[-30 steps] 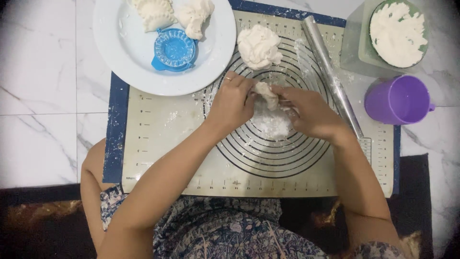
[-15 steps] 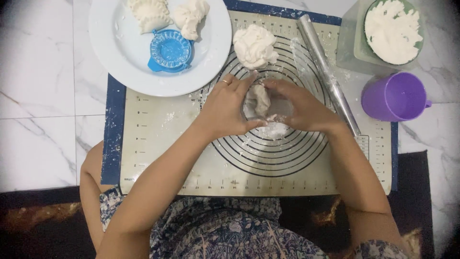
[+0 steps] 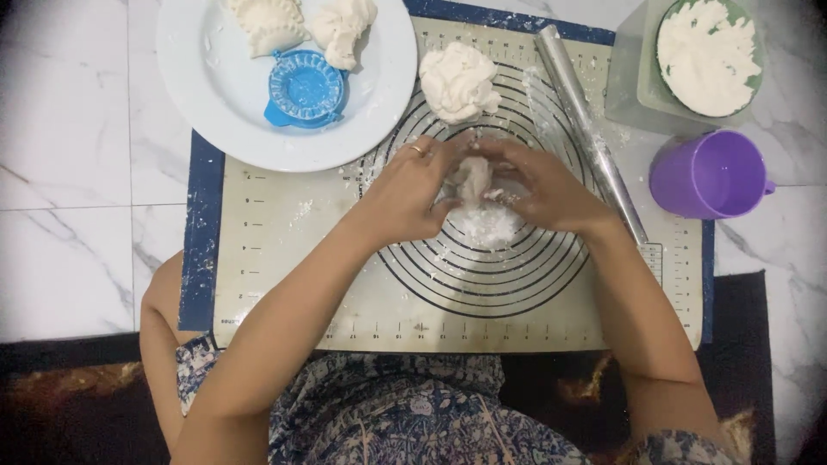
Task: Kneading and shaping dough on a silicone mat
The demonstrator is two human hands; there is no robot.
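White dough piece [image 3: 473, 176] between both hands.

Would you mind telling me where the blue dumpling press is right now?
The blue dumpling press lies on the white plate at upper left in the head view, just below two shaped dumplings.

plate [image 3: 215, 112] left of mat [image 3: 284, 258], cup [image 3: 711, 175] right

No packages, labels, signs or screens are showing anywhere in this view. Nothing here is bearing a wrapper, a sticker or a display, so there is nothing of that kind to place or describe.
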